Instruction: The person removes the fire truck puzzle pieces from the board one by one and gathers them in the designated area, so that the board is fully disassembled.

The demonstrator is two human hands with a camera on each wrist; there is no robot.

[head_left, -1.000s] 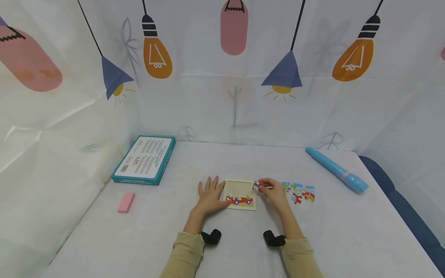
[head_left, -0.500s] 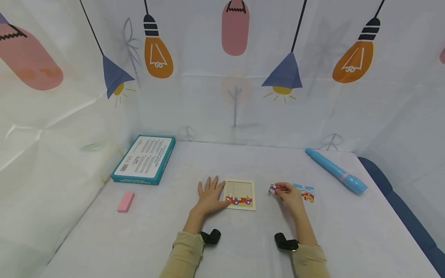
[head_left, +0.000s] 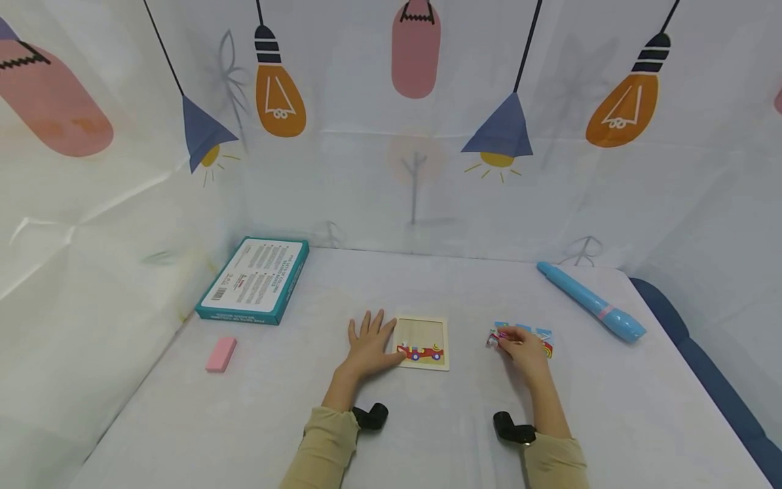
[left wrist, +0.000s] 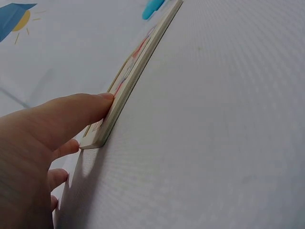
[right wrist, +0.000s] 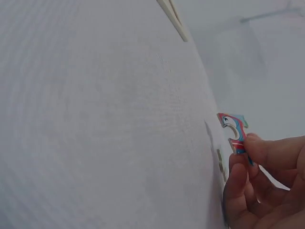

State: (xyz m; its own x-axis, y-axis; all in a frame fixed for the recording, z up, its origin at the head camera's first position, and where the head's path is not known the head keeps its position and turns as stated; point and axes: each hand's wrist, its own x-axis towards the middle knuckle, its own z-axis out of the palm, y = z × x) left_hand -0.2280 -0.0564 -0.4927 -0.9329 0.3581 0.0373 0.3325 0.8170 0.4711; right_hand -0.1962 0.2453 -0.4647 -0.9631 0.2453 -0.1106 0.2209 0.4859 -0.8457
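Observation:
A small wooden puzzle board (head_left: pixel 420 331) lies mid-table, its lower part filled with pieces that show a red vehicle (head_left: pixel 426 353). My left hand (head_left: pixel 366 350) rests at its left side with fingers spread; in the left wrist view the thumb (left wrist: pixel 88 112) presses on the board's frame. To the right of the board, my right hand (head_left: pixel 527 352) pinches a colourful puzzle piece (right wrist: pixel 233 130) between thumb and fingers. The piece has a rounded notch, red edging and blue parts. Several loose puzzle pieces (head_left: pixel 544 334) lie just beyond that hand, which partly hides them.
A teal-edged box (head_left: pixel 253 280) lies at the back left, with a pink block (head_left: pixel 221 355) in front of it. Toward the back right lies a long light-blue object (head_left: pixel 589 299) with a pink band. Printed white sheeting (head_left: pixel 360 183) hangs behind the table.
My right hand has moved right, away from the board, carrying the puzzle piece to the loose pieces. The left hand stays at the board's side.

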